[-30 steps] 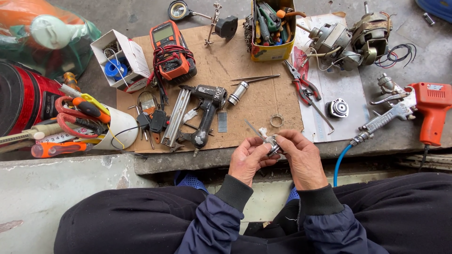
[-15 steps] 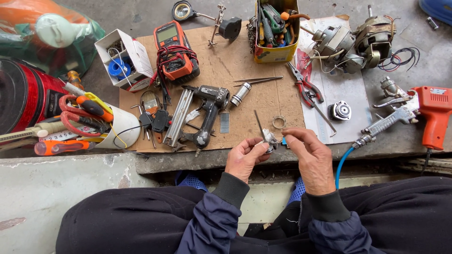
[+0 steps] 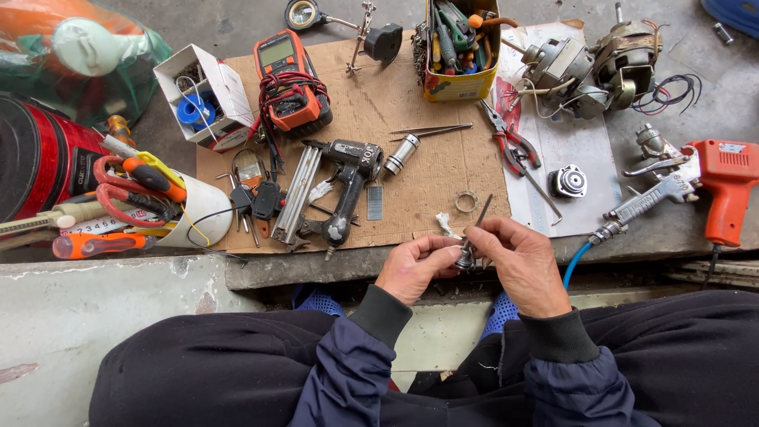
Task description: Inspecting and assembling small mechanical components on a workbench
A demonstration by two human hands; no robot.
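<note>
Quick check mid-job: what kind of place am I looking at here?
Likely an informal repair spot set up on a concrete floor. A multimeter, a pneumatic nail gun and electric motors lie about, while both hands work a small metal part.

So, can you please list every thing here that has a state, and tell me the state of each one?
Left hand: closed on a small metal part.
Right hand: pinching a thin dark tool against that part.
Nail gun: lying on the cardboard, untouched.
Multimeter: lying flat, leads coiled on it.
White box: open.
Yellow tin: upright, full of tools.
Red pliers: lying, handles apart.
Orange drill: lying down.
</note>
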